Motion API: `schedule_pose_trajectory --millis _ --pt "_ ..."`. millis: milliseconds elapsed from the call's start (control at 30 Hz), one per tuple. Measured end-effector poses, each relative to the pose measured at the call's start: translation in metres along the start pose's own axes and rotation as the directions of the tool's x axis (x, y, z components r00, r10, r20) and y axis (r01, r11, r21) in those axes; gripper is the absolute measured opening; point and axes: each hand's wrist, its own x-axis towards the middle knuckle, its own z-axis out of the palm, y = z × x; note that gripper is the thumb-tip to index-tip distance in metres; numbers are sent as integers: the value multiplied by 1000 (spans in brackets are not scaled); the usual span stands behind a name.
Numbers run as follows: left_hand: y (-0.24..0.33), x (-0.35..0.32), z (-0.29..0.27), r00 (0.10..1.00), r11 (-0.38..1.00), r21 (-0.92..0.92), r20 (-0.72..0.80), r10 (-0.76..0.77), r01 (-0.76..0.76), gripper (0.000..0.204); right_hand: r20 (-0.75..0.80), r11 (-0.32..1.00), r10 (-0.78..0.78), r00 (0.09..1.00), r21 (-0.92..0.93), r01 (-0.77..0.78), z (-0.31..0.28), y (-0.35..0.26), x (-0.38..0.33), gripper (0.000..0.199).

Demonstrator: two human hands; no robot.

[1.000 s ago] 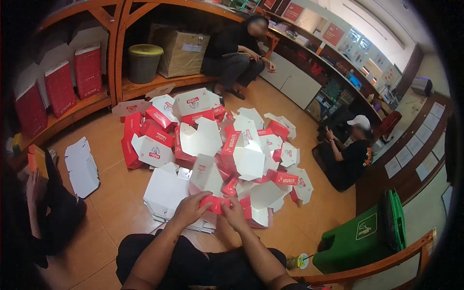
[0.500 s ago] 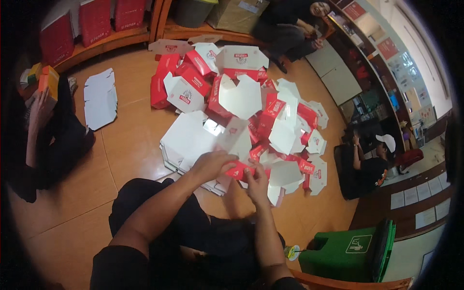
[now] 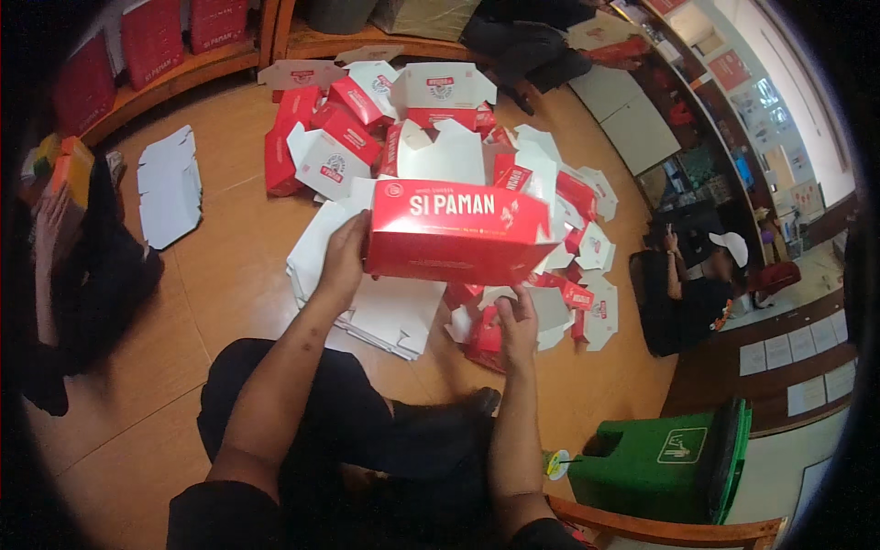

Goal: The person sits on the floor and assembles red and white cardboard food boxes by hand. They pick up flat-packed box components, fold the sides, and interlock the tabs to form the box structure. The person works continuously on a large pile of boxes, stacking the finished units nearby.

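A red cardboard box [image 3: 458, 234] with white lettering is held up over the pile, its long printed side towards me. My left hand [image 3: 344, 261] is closed on the box's left end. At its lower right corner is my right hand [image 3: 519, 325], fingers apart and tips close to the bottom edge; whether they touch is hard to tell. Below the box lies a stack of flat white cardboard blanks [image 3: 394, 316], partly covered. Behind and to the right spreads a heap of red and white folded boxes [image 3: 344, 137], many with flaps up.
A separate white blank [image 3: 170, 188] lies on the tiled floor to the left. Beside it a person [image 3: 92, 247] holds an orange and yellow box. Another person in a white cap [image 3: 729, 247] sits at right. A green bin [image 3: 655, 467] stands lower right; wooden shelving [image 3: 183, 82] runs behind.
The red box has been lifted and turned so its long side faces me. My left hand has shifted left to its end; my right hand has moved right, its fingers now apart.
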Motion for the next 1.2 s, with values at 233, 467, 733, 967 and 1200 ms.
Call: schedule_pose_trajectory --millis 233,467,733,967,1200 --pt "-28 -2 -1 999 988 152 14 -38 35 30 -223 916 -170 960 323 237 22 -28 -11 45" --pt "-47 4 -12 999 871 490 -39 -12 29 22 -111 968 -141 984 194 161 12 -39 -19 28" --pt "19 -6 5 879 874 485 409 -247 20 75 238 901 -115 964 -384 202 51 -17 -27 11" --pt "-7 1 0 811 892 394 433 -393 222 16 107 930 363 926 -100 -353 37 -4 -6 16" --pt "23 -25 32 815 803 576 384 -433 155 30 164 875 398 902 -364 -320 43 -15 -8 20"
